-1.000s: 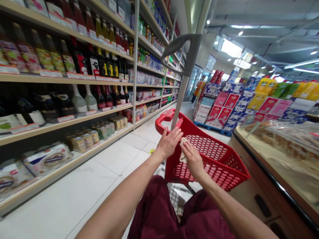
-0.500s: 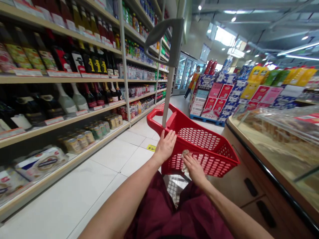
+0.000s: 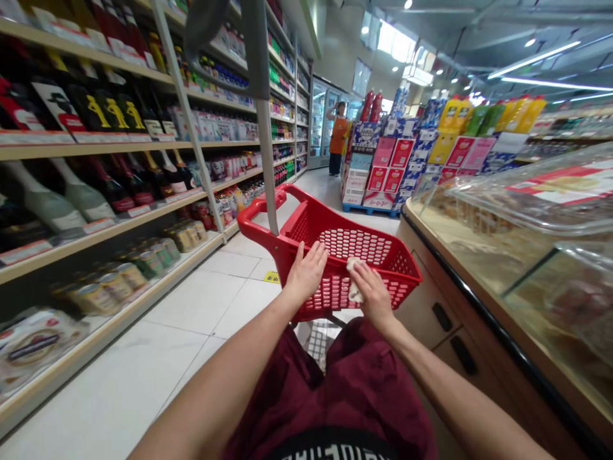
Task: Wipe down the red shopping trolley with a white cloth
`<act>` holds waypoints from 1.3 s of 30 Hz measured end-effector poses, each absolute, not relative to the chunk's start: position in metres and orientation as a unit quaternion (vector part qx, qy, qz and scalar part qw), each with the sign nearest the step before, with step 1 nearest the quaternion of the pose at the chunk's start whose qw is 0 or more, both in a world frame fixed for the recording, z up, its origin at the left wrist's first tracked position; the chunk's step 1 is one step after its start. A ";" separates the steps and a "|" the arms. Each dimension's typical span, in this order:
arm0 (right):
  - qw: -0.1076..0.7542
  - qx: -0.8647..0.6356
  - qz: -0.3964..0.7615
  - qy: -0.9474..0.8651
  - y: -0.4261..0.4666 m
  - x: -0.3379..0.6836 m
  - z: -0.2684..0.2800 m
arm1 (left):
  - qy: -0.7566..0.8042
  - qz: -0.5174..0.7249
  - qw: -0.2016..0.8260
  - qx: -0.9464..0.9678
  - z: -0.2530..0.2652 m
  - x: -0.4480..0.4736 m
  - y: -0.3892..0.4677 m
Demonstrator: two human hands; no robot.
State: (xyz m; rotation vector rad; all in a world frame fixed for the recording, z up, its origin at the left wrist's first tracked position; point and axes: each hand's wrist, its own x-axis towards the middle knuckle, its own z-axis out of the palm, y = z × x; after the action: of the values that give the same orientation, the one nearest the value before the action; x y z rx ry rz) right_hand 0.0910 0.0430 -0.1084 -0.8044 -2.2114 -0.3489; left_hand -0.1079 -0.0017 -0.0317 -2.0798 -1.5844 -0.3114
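In front of me stands a red plastic shopping cart (image 3: 330, 214) with a perforated basket and a grey upright pole (image 3: 265, 147) at its left end. My left hand (image 3: 306, 271) lies on the basket's near rim, fingers stretched out and together, holding nothing. Against the outer side wall, my right hand (image 3: 371, 291) presses a crumpled pale cloth (image 3: 355, 287), which shows at its fingertips near the rim. Part of the cloth is hidden beneath the palm.
Shelves of bottles (image 3: 110, 115) line the left side. A glass-topped display counter (image 3: 483, 204) runs close along the right. Stacked drink cartons (image 3: 383, 166) stand beyond the cart. A person in an orange vest (image 3: 338, 137) is in the aisle behind.
The view has turned, so the cart sits further left. My right hand and the cloth have moved up the side wall towards the rim. My left hand stays on the rim, slightly further along.
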 end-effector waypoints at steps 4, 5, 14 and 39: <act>0.323 -0.341 -0.126 -0.874 0.045 0.112 -0.122 | -0.604 -0.081 0.236 -0.757 -0.033 -0.099 0.005; 0.307 -0.343 -0.122 -0.879 0.044 0.118 -0.127 | -0.610 -0.075 0.234 -0.753 -0.035 -0.098 0.005; 0.346 -0.389 -0.112 -0.846 0.046 0.141 -0.123 | -0.599 -0.067 0.248 -0.759 -0.045 -0.081 0.007; 0.387 -0.506 -0.110 -0.763 0.076 0.217 -0.186 | -0.602 -0.053 0.165 -0.780 -0.038 -0.083 0.000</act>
State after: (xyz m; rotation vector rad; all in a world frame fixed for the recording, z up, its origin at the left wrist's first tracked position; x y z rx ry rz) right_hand 0.2170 0.0759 -0.1855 -1.2885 -1.9412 -0.2812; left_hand -0.0830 0.0003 -0.0383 -2.2211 -1.7142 -0.1507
